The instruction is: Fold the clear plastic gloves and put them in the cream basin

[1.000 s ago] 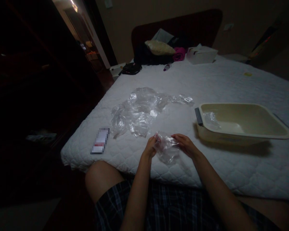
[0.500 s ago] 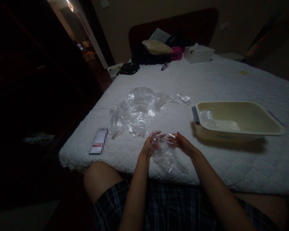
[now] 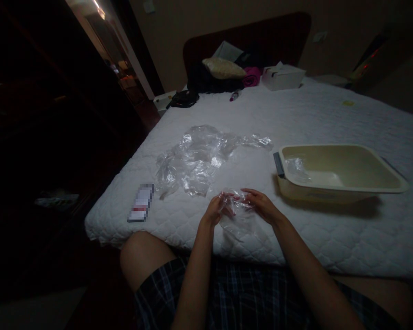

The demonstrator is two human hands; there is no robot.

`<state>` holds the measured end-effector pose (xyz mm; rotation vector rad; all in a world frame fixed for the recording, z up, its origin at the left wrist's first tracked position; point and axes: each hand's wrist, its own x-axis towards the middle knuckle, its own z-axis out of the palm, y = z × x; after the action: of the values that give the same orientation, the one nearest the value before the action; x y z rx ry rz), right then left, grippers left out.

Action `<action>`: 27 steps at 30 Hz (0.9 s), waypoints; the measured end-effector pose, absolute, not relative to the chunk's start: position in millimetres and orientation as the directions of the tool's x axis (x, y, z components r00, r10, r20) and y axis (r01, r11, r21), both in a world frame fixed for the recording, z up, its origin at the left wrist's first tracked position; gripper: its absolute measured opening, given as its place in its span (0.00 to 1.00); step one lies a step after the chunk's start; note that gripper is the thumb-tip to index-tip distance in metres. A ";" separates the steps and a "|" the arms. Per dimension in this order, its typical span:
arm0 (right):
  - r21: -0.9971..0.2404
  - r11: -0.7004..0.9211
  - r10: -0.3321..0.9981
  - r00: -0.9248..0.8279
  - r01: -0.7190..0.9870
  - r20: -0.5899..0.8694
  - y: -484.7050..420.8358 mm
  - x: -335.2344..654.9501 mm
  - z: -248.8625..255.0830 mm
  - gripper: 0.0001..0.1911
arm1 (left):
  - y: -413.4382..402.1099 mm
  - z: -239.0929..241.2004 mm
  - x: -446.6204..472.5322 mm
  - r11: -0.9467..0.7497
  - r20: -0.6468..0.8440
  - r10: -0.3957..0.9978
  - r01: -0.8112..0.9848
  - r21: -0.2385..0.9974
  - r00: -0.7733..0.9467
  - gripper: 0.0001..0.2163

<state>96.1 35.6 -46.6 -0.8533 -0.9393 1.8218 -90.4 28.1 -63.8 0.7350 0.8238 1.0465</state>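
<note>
Between my two hands is a clear plastic bag, crumpled and hanging down over the near edge of the bed. My left hand grips its left side, with the thin film over some of the fingers. On the other side my right hand holds the bag's upper right part, its index finger stretched out along the top. Beyond them, a spread of crumpled clear plastic bags lies on the white quilted bed cover. To the right stands a cream plastic basin with a piece of clear plastic inside.
A phone-like flat object, blurred out, lies on the left edge of the bed. Farther back are a white box, a rolled magenta cloth, a beige pillow and a dark bag. A yellow item lies at far right.
My right hand has moved slightly left, closer to my left hand, and its fingers now meet the bag. The bag's top has bunched up between the hands.
</note>
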 end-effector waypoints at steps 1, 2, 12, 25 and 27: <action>-0.867 -0.315 0.919 -0.353 -0.386 -0.176 35.8 95.6 -47.0 0.18 | 27.9 -62.1 -90.7 0.329 -0.225 0.935 -0.440 0.836 0.273 0.21; -0.871 -0.312 0.923 -0.340 -0.381 -0.182 36.2 95.5 -48.1 0.17 | 27.9 -60.0 -91.2 0.340 -0.231 0.931 -0.448 0.827 0.281 0.22; -0.838 -0.283 0.955 -0.213 -0.466 -0.204 41.8 107.6 -50.6 0.17 | 26.4 -56.2 -93.2 0.359 -0.163 0.916 -0.564 0.744 0.367 0.23; -0.881 -0.260 0.965 -0.139 -0.396 -0.223 42.9 103.1 -54.3 0.13 | 24.1 -55.1 -89.9 0.240 -0.246 0.968 -0.457 0.857 0.046 0.16; -0.903 -0.269 0.962 -0.136 -0.336 -0.236 43.3 101.8 -53.1 0.14 | 21.2 -53.0 -93.3 0.262 -0.269 0.962 -0.405 0.876 0.040 0.17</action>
<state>101.8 43.3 -53.1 -1.0689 -0.8649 1.6143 -93.3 21.2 -53.0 0.6979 1.0292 1.1892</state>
